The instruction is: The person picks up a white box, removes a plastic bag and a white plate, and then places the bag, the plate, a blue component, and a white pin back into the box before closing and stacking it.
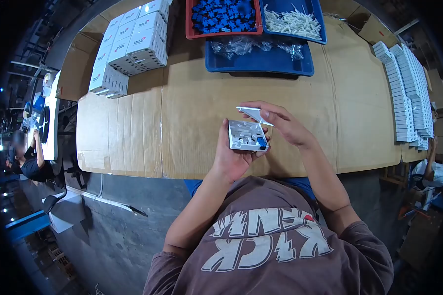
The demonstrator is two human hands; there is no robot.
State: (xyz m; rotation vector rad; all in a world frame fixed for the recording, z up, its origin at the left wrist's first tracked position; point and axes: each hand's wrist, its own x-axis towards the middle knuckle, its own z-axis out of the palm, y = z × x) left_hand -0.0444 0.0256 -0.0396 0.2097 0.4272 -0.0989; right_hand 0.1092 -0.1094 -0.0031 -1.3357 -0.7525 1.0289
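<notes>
Head view: cardboard-covered table (202, 108), left to right.
Far left: co-worker (34, 164) in dark top, by a white table (52, 118).
Left boxes: white printed boxes (133, 44), stacked at table's left end.
Left hand: grasping white case (247, 142) from below and side, palm up (231, 160).
White case: open, over the near part of the table; clear and white pieces inside, blue piece (262, 142) at right corner.
Red tray: far side, full of blue parts (224, 14).
Lower blue tray: clear plastic pieces, nearer than the red tray (258, 67).
Right hand: lid (251, 113) gripped between thumb and fingers (291, 129).
Lid: raised, tilted.
Upper blue tray: white stick-like parts, beside red tray (323, 34).
Right boxes: white, in long stacked rows (406, 93).
Far right: another person (429, 173), white top.
</notes>
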